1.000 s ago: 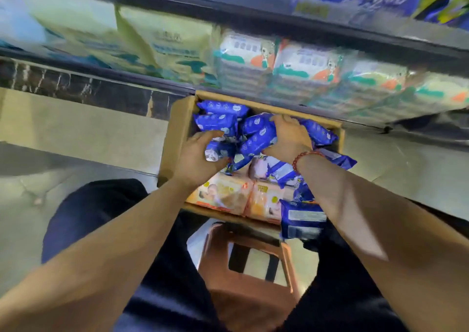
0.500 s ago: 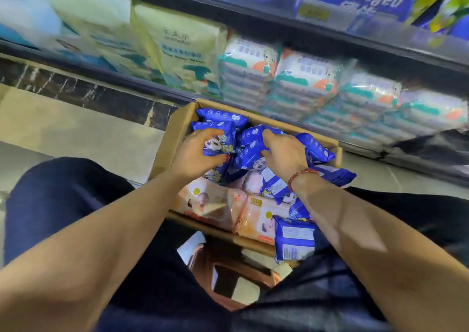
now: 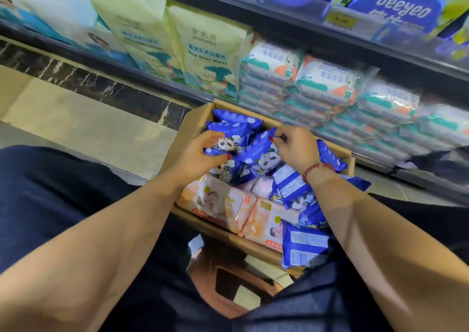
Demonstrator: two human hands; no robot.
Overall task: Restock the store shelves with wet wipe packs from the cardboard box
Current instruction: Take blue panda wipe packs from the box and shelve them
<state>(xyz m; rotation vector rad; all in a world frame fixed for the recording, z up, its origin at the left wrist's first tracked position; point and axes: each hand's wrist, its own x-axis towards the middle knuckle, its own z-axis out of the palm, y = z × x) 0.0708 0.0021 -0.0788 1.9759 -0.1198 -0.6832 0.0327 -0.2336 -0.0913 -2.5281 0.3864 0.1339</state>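
An open cardboard box [image 3: 185, 128] sits in front of my knees, full of small blue panda wet wipe packs [image 3: 234, 117] and, along its near side, peach baby wipe packs [image 3: 215, 199]. My left hand [image 3: 196, 158] grips a blue panda pack [image 3: 228, 141] at the box's left, thumb under it. My right hand [image 3: 297, 146] pinches the top edge of another blue panda pack [image 3: 264, 154] in the middle of the box. One blue pack [image 3: 303, 249] hangs over the box's near right edge.
The bottom shelf [image 3: 142, 75] just behind the box holds tall cream wipe bags [image 3: 205, 50] and stacks of white and teal wipe packs [image 3: 327, 85]. An upper shelf carries blue Deeyeo packs [image 3: 396, 4]. A brown plastic stool [image 3: 243, 286] stands between my legs.
Both hands have lifted slightly within the box and shifted their hold on the blue packs. The view has tilted up, showing more of the shelves.
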